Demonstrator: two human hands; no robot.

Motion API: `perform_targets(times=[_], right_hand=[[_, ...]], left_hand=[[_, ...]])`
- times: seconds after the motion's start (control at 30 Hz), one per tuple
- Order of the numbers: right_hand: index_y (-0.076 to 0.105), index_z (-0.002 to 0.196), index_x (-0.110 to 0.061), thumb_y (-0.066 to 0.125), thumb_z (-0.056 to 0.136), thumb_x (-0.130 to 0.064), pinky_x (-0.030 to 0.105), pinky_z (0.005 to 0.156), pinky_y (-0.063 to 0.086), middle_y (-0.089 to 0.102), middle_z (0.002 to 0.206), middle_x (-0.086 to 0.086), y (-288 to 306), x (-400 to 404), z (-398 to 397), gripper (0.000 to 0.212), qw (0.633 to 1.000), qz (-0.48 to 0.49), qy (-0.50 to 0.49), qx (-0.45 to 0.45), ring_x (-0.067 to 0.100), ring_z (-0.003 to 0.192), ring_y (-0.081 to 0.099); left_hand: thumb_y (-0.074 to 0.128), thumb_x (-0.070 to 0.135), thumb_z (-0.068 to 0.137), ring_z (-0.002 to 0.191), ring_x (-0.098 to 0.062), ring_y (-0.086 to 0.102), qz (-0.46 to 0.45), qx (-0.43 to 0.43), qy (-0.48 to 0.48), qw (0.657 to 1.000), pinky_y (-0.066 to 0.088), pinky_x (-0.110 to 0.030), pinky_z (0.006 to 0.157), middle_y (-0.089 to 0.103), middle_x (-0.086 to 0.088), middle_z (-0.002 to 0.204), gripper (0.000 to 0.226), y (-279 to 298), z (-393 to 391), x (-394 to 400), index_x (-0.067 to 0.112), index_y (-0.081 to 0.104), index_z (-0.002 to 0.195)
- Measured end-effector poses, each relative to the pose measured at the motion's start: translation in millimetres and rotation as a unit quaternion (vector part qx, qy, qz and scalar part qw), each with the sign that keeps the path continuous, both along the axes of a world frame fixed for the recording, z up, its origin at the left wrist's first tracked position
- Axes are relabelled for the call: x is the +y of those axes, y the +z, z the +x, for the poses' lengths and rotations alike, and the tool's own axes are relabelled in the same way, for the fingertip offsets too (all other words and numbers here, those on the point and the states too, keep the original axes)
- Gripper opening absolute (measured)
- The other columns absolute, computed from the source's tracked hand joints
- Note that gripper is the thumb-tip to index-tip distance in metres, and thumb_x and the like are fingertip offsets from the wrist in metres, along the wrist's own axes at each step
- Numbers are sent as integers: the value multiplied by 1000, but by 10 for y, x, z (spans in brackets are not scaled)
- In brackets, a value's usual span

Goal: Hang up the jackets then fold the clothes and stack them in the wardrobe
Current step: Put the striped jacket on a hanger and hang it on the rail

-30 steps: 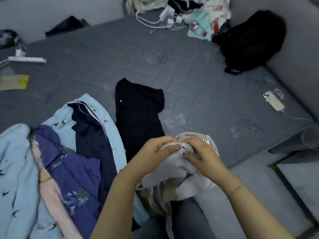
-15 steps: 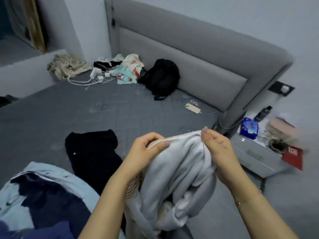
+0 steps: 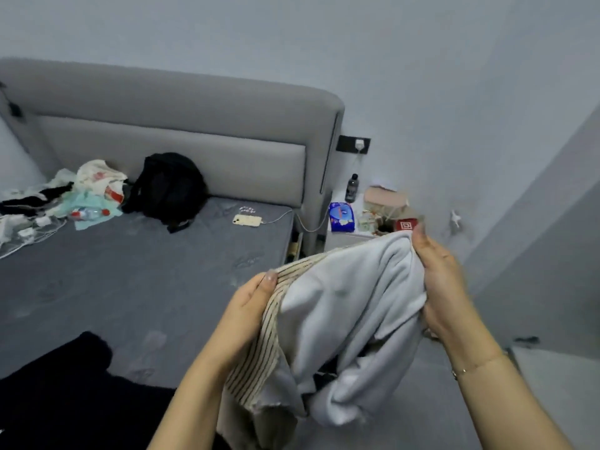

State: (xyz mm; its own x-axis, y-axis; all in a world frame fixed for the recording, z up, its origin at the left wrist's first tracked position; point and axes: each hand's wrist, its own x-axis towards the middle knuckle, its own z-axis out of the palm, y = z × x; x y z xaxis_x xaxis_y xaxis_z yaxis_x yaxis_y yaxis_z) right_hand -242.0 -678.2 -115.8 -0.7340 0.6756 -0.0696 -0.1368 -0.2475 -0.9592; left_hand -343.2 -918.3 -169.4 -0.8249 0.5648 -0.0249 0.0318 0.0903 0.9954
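White garment (image 3: 344,306) – left hand (image 3: 250,306), right hand (image 3: 438,280) gripping its edge

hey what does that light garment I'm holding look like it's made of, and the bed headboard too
Light garment: looks like soft, matte fleece or sweatshirt knit, draping in thick folds, with a ribbed striped band. Headboard: seems upholstered in grey matte fabric, with padded rounded edges; exact cloth unclear.

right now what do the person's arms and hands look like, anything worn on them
Both forearms are bare to the bottom edge of the frame, with no sleeves or gloves in view. The right hand has a thin metallic bracelet at its wrist. The left hand wears no ring or band that shows, and its thumbnail looks pale and glossy, possibly polished.
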Motion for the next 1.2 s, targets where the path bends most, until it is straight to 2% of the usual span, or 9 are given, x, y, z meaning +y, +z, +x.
perform_targets(times=[0.27,0.37,0.43,0.53,0.63,0.8,0.9,1.03,1.2], right_hand=[[70,90,-19,44,103,-32,42,92,50,72,96,-1,-76,1470,938,31,976,148,-103,-119,17,95,64],[75,89,-17,49,100,-35,35,77,54,75,96,9,-50,1876,1251,33,991,-7,-117,-62,24,94,70],[72,102,-7,51,95,-40,41,82,56,71,107,21,19,2105,1465,40,984,-142,-110,4,33,103,68],[70,105,5,49,90,-44,42,78,60,69,109,26,139,2403,1749,55,970,-209,-105,60,34,102,69],[69,104,6,47,95,-41,39,70,61,69,108,26,205,2670,1984,53,959,-213,-161,98,33,96,71],[62,115,3,48,98,-39,43,83,58,66,116,25,233,3164,2441,48,926,-176,-311,118,34,106,67],[60,125,1,49,98,-42,45,94,52,66,120,21,234,3456,2742,52,903,-123,-405,70,33,111,65],[61,128,-14,49,98,-48,46,100,49,67,121,9,294,3809,3050,47,854,-22,-513,-87,26,110,64],[64,96,-1,48,100,-41,38,77,51,62,86,14,386,4104,3357,43,778,66,-608,-142,25,80,60]], left_hand=[[67,52,84,71,-12,54,42,20,-192,980,45,-24,65,65,-4,80,39,779,181,1828,13,71,87],[81,43,64,68,-6,55,-20,75,-294,953,44,-16,64,65,8,77,26,858,264,2440,28,73,85],[86,38,61,77,6,64,-123,155,-358,913,46,-10,70,71,22,87,36,821,331,2801,40,70,94],[76,22,66,79,8,61,-231,288,-362,856,44,-11,66,65,26,85,39,692,423,3312,42,57,94],[61,14,65,85,-2,56,-204,361,-351,840,42,-19,70,56,18,91,37,605,482,3792,37,48,91],[65,7,83,84,11,53,-113,452,-343,816,37,-4,73,57,20,90,24,458,505,4691,21,64,102],[64,14,92,78,11,57,-84,421,-416,802,40,-7,69,61,24,75,9,365,654,5337,22,68,93],[56,12,98,72,-4,54,-31,208,-525,825,41,-17,69,61,13,74,19,331,923,6097,20,62,81],[57,43,93,71,-14,55,-23,65,-626,777,44,-30,68,62,-5,75,39,563,1332,7131,6,63,84]])
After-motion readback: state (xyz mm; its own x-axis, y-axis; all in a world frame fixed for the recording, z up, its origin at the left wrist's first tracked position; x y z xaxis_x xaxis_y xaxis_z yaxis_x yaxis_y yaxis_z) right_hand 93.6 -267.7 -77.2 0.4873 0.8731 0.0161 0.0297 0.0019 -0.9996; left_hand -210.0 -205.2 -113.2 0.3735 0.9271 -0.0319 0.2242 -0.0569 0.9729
